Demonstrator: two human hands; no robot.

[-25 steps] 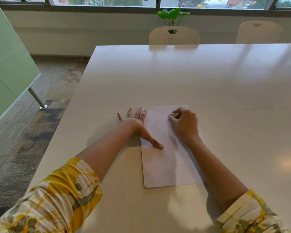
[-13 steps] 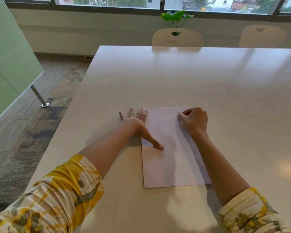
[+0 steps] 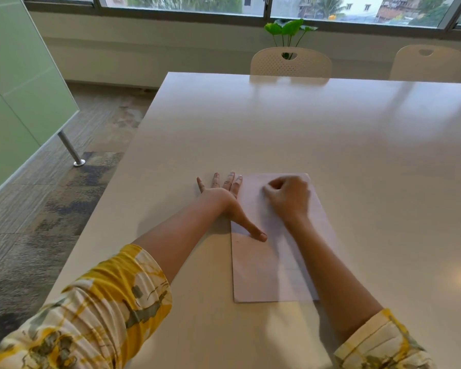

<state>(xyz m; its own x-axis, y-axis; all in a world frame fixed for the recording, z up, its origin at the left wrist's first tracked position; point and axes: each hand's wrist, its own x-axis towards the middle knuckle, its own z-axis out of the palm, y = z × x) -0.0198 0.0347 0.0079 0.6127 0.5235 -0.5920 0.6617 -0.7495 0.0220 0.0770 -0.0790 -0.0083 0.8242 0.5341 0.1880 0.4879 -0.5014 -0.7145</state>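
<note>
Pale paper sheet, a long narrow rectangle, lies flat on the table toward its near-left corner. Left hand is flat with fingers splayed, thumb pressing the sheet's left edge. Right hand is a curled fist on the sheet's far end.

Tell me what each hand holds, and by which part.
The left hand grips nothing: its thumb presses the paper near its left edge. The right hand rests curled on the far end; whether it pinches anything cannot be told.

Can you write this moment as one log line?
paper: lying on white table | left hand: flat, thumb on paper's left edge | right hand: curled, resting on paper's far end
</note>
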